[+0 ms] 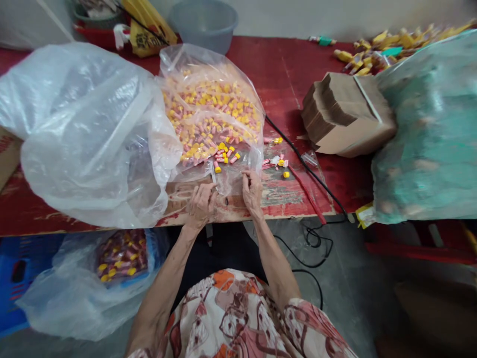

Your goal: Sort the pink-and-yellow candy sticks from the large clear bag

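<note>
A clear plastic bag (238,127) lies on the table, full of small pink tubes with yellow caps. Several of these capped tubes (225,154) are loose at its mouth, which faces me. My right hand (252,193) is closed, with thumb and fingertips pinching the right edge of the bag's mouth. On the other side, my left hand (202,201) has its fingers curled at the left edge of the same mouth and looks closed on the film; its fingertips are partly hidden.
A large whitish plastic bag (100,134) bulges at left. A black cable (307,166) crosses the red table (283,74) near a stack of brown cardboard (346,114). A green-filled bag (428,134) stands at right, a grey basin (203,22) behind, and a blue crate (22,278) below.
</note>
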`<state>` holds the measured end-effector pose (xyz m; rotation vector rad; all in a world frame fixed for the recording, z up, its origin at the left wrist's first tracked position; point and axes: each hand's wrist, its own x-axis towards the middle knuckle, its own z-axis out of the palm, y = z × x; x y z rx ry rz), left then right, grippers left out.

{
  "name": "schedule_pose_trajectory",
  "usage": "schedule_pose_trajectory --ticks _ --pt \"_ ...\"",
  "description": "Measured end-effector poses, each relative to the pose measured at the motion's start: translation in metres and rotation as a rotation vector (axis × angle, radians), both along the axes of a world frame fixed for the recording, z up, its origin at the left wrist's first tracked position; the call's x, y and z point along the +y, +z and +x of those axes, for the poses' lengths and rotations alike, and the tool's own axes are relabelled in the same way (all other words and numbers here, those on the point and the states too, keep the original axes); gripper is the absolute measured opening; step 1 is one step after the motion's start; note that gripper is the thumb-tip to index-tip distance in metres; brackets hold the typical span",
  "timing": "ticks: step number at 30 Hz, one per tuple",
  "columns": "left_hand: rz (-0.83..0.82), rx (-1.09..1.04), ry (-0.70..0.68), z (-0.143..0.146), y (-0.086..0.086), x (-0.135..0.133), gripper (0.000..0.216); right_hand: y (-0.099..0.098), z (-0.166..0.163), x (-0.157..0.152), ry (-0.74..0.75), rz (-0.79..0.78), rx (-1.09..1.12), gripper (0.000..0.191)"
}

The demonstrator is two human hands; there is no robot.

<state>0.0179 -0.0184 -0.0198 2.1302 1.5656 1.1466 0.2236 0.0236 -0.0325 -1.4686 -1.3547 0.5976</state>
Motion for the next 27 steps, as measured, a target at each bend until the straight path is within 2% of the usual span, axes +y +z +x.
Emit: schedule_pose_trajectory --ticks 7,11,15,19,22,27 --pt "0.046 -0.083 0.026 -0.001 0.005 -0.005 0.037 -0.001 -0.002 0.001 -0.008 0.016 0.024 0.034" --pt "0.012 -0.12 0.051 0.0 0.009 -0.005 0.033 0.0 -0.003 0.001 -0.009 0.0 0.035 0.032" --pt "0.069 -0.171 0.122 0.001 0.009 -0.007 0.029 0.002 -0.005 0.001 -0.004 0.008 0.057 0.031" --pt "0.018 -0.116 0.074 0.001 0.006 0.001 0.03 0.002 -0.005 0.002 0.004 -0.011 0.061 0.031" --pt "-0.01 -0.112 0.031 -0.001 0.01 0.007 0.029 0.0 -0.005 0.002 0.005 -0.003 0.07 0.031" --pt "-0.012 -0.139 0.104 0.003 0.016 -0.001 0.031 -0.004 -0.006 0.002 -0.003 0.017 0.062 0.033"
